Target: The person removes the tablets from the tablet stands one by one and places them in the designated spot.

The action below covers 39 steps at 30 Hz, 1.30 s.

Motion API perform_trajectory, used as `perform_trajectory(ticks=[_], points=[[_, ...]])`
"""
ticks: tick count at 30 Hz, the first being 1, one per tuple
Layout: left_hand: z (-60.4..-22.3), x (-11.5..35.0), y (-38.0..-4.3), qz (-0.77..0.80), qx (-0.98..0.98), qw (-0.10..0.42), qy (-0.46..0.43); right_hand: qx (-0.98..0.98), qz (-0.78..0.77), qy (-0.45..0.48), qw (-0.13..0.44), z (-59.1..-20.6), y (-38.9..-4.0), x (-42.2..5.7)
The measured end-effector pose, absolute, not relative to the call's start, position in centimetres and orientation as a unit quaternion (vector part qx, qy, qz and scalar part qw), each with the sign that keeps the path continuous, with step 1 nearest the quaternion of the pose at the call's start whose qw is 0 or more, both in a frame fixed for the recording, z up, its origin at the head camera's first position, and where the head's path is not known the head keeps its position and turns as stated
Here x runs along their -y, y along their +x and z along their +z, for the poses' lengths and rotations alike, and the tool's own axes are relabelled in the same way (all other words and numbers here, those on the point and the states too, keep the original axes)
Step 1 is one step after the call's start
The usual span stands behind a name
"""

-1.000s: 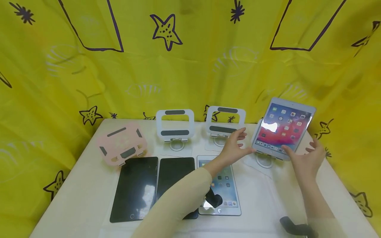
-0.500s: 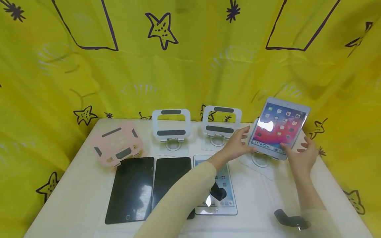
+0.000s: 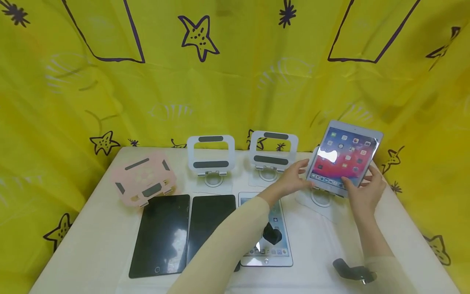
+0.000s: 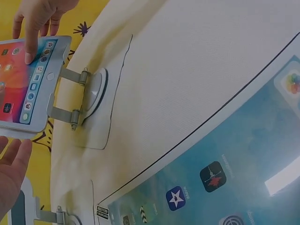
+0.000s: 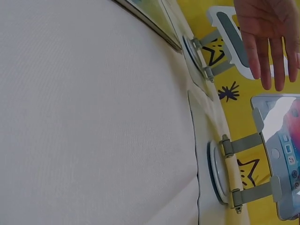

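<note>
A white tablet (image 3: pixel 346 153) with a lit home screen leans upright on a white folding stand (image 3: pixel 321 199) at the right. Two clips of the stand hold its lower edge, as the right wrist view shows. My right hand (image 3: pixel 365 195) pinches the tablet's right edge, the thumb lying over the screen and the other fingers partly hidden behind the edge. Beside the left edge is my left hand (image 3: pixel 293 179), its fingers extended; in the right wrist view these fingers (image 5: pixel 265 61) point toward the tablet with a small gap.
Two white stands (image 3: pixel 211 155) (image 3: pixel 273 151) and a pink stand (image 3: pixel 145 179) line the back of the table (image 3: pixel 92 228). In front lie two black tablets (image 3: pixel 161 237) (image 3: pixel 211 220) and a white tablet (image 3: pixel 280 228), partly under my left arm. A yellow curtain (image 3: pixel 235 90) hangs behind.
My right hand has moved left and its fingers have closed in on the tablet's right edge. The left hand stays near the left edge, and the tablet remains on its stand.
</note>
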State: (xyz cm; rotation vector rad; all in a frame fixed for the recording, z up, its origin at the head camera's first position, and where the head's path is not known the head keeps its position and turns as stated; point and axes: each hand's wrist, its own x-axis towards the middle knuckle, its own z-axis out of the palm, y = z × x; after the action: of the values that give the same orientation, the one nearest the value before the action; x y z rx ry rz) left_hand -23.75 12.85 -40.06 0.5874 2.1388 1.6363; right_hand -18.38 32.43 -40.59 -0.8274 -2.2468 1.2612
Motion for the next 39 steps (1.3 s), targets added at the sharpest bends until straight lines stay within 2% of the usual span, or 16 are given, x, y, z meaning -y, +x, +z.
perform_trajectory(ticks=[8,16,21,29,35,39], points=[[-40.5,-13.2,-24.5,0.566,-0.78,0.178,0.2,0.805,0.461,-0.311,0.208,-40.6,-18.7,-32.2],[-40.0,-14.4,-24.4,0.548,-0.798,0.124,0.217,0.804,0.465,-0.308,0.206,-40.3,-18.5,-32.1],[-40.1,-15.4,-24.4,0.582,-0.782,0.133,0.18,0.805,0.463,-0.318,0.191,-40.0,-18.6,-32.2],[-40.2,-16.1,-24.4,0.677,-0.707,0.165,0.119,0.807,0.467,-0.334,0.137,-39.3,-18.6,-32.7],[-40.5,-15.8,-24.6,0.679,-0.702,0.177,0.116,0.798,0.49,-0.327,0.126,-39.1,-18.2,-33.1],[-40.6,-15.8,-24.8,0.681,-0.701,0.168,0.129,0.797,0.494,-0.318,0.137,-39.5,-18.0,-33.7]])
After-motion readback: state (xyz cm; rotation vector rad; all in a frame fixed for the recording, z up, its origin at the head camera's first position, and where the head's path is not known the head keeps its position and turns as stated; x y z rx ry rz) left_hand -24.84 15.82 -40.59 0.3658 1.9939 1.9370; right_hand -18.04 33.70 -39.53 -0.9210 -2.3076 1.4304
